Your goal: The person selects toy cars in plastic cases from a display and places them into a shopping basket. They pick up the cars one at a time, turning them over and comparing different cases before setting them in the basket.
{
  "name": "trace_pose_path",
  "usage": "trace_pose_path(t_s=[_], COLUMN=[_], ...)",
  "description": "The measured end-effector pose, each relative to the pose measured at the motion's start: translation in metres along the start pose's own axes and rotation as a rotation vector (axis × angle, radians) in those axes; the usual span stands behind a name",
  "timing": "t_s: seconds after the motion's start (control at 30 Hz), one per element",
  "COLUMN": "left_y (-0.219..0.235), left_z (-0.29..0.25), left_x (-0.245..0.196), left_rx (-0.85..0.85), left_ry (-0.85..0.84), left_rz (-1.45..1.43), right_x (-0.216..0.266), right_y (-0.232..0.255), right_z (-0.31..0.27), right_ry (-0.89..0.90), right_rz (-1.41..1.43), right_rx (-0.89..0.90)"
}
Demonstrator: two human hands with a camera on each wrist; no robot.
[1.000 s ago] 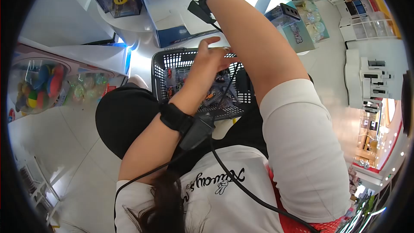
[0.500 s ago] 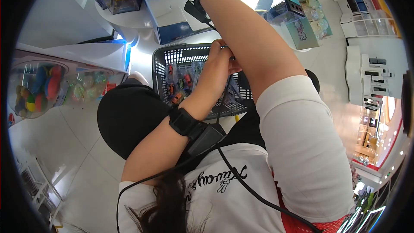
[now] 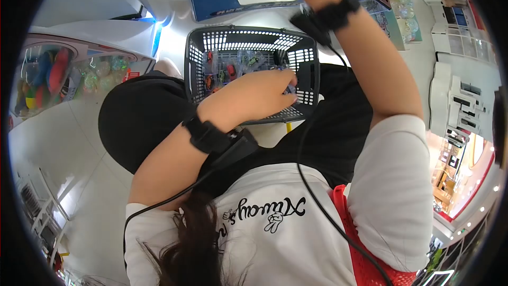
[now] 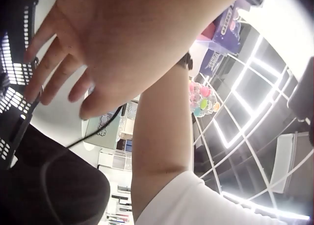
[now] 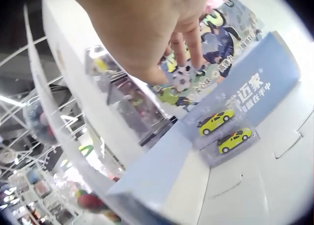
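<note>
White floor (image 3: 87,180) runs off to the left, and a black basket (image 3: 238,28) sits near, just ahead of the lap. Its small cars (image 3: 231,70) lie in a jumble, some hidden under the left hand (image 3: 254,92), which hovers there, fingers spread, nothing seen in them. Far beyond is the box (image 3: 214,5), its far end cut off overhead, along with the right hand (image 5: 147,34). From the right wrist I see that hand's fingers reaching toward a football print (image 5: 221,43); whether they touch it, I can't tell. The hands are well apart. In the box lie 2 yellow cars (image 5: 216,122), side by side, long axes nearly parallel, slanting up rightward in that view; their noses are hard to make out.
</note>
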State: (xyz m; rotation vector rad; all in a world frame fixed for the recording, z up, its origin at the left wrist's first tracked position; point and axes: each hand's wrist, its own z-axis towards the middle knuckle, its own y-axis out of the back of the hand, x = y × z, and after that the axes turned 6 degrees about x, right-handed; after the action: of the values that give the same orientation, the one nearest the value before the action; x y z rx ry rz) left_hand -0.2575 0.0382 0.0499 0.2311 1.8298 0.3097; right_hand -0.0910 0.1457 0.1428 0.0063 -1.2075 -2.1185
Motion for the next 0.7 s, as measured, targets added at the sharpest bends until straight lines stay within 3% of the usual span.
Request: trace_pose_path(t_s=[0.1,0.17,0.23,0.3,0.37,0.47,0.53,0.7], left_y=[-0.011,-0.023,-0.037,-0.054,-0.063,-0.074,-0.072,-0.069], left_z=[-0.024,-0.036,-0.047,-0.052,-0.052,-0.051,-0.050,-0.044], left_x=[0.001,0.001,0.005,0.017,0.024,0.038,0.040,0.034], left_rx=[0.132,0.244,0.345,0.326,0.303,0.226,0.233,0.237], left_ry=[-0.016,-0.006,-0.005,-0.003,0.007,0.086,0.101,0.083], left_rz=[0.208,0.284,0.344,0.368,0.423,0.549,0.544,0.491], right_x=[0.014,0.020,0.017,-0.003,-0.021,-0.037,-0.046,-0.061], right_y=[-0.021,-0.033,-0.049,-0.073,-0.095,-0.134,-0.164,-0.221], right_z=[-0.093,-0.147,-0.204,-0.263,-0.316,-0.373,-0.401,-0.403], right_ry=[0.071,0.069,-0.239,-0.497,-0.631,-0.750,-0.735,-0.850], right_rz=[-0.143,-0.098,-0.064,0.076,0.111,0.103,0.018,-0.140], right_rx=[0.062,0.247,0.526,0.679,0.811,0.864,0.830,0.713])
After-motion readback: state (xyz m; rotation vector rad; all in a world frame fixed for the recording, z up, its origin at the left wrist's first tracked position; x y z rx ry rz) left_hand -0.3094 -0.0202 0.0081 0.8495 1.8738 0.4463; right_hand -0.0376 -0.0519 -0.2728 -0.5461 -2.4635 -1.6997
